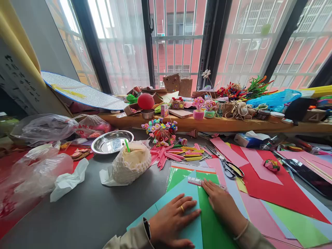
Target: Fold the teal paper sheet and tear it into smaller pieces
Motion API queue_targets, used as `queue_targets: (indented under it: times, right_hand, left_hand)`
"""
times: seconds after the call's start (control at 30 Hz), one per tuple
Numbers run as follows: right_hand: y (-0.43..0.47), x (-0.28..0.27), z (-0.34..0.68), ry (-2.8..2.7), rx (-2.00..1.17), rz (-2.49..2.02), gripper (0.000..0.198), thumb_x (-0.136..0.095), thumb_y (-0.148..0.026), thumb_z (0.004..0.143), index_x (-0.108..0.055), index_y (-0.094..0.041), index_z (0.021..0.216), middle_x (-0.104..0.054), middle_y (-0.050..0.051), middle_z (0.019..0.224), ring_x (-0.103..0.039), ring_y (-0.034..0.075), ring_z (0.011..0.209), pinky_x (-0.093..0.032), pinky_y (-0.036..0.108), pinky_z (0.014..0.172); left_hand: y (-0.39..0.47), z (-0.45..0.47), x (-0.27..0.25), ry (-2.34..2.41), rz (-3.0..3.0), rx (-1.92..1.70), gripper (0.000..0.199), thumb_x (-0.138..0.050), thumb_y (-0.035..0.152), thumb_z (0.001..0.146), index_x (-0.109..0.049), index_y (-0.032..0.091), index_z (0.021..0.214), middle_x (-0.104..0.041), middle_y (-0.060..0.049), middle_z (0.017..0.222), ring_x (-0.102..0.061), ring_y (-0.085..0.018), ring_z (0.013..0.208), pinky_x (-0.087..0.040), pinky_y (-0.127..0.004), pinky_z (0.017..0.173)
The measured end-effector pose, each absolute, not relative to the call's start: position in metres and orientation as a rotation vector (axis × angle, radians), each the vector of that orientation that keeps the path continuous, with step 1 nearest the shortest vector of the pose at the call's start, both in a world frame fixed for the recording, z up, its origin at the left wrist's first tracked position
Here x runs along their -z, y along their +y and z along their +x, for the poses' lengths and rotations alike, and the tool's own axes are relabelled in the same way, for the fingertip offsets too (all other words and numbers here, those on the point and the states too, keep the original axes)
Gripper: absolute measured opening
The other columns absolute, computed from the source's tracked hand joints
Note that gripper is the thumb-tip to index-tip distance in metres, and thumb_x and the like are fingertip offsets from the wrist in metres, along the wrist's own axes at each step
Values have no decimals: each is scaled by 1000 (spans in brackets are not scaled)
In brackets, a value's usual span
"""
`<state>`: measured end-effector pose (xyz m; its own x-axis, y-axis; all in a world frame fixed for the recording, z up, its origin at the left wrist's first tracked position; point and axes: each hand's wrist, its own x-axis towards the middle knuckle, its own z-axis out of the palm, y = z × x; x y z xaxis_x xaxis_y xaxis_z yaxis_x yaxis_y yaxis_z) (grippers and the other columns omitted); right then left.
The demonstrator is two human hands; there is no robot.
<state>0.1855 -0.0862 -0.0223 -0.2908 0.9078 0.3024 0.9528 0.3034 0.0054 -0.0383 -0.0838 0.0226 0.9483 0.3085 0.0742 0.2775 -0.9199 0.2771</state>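
Observation:
My left hand [175, 219] lies flat with fingers spread on a light blue sheet of paper [153, 216]. It wears a gold ring, and a dark watch or band is on its wrist. My right hand [223, 204] has its fingers on a short white ruler with pink markings [194, 181], whose middle is hidden under them. The ruler lies across the top of the blue sheet and green paper [214, 221]. That green paper is under the blue sheet, partly in a clear plastic sleeve [178, 168] with an orange strip.
Black-handled scissors [229, 169] lie beyond my right hand, near red paper [256, 180] and a phone [308, 173]. A foam-wrapped coconut [132, 160] with a green straw stands left, before a steel plate [110, 147]. Pink folded strips [163, 155] and craft flowers [159, 129] are ahead.

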Motion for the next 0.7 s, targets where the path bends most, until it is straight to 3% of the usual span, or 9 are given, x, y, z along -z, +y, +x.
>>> queue_targets:
  times: [0.13,0.27,0.47,0.6,0.7]
  right_hand:
    - [-65,9,183,-2325,289,-1776,51,-36,3,64,-55,-12,109,-55,11,112,-53,21,102,-46,31,82]
    - [-51,5,183,-2287,348,-1775,45,-38,2,69,-57,-17,105,-60,8,106,-57,19,95,-48,28,77]
    - [-42,-7,192,-2240,396,-1778,31,-44,-6,74,-62,-19,97,-68,7,88,-63,18,76,-50,24,62]
    - [-59,-14,194,-2047,462,-1706,38,-38,-6,79,-51,-16,113,-59,9,109,-55,18,98,-45,27,79]
    - [-73,-4,186,-2163,327,-1599,38,-43,-4,72,-58,-15,105,-60,9,106,-53,21,101,-43,31,84]
  left_hand:
    - [-82,-37,-26,434,2808,-147,69,-33,58,75,-18,21,131,-31,-9,133,-22,-24,124,-11,-41,103]
    - [-80,-39,-22,489,2788,-157,64,-31,55,78,-18,22,131,-33,-7,132,-24,-22,123,-15,-40,103]
    - [-80,-44,-12,934,2842,-240,68,-30,56,78,-17,17,132,-16,-15,137,-14,-32,124,-16,-53,98]
    - [-82,-44,-10,952,2843,-257,67,-31,55,78,-19,18,131,-17,-14,137,-14,-31,125,-18,-50,99]
    - [-81,-44,-11,955,2801,-270,65,-35,54,77,-23,18,130,-19,-14,137,-17,-30,124,-20,-48,99]
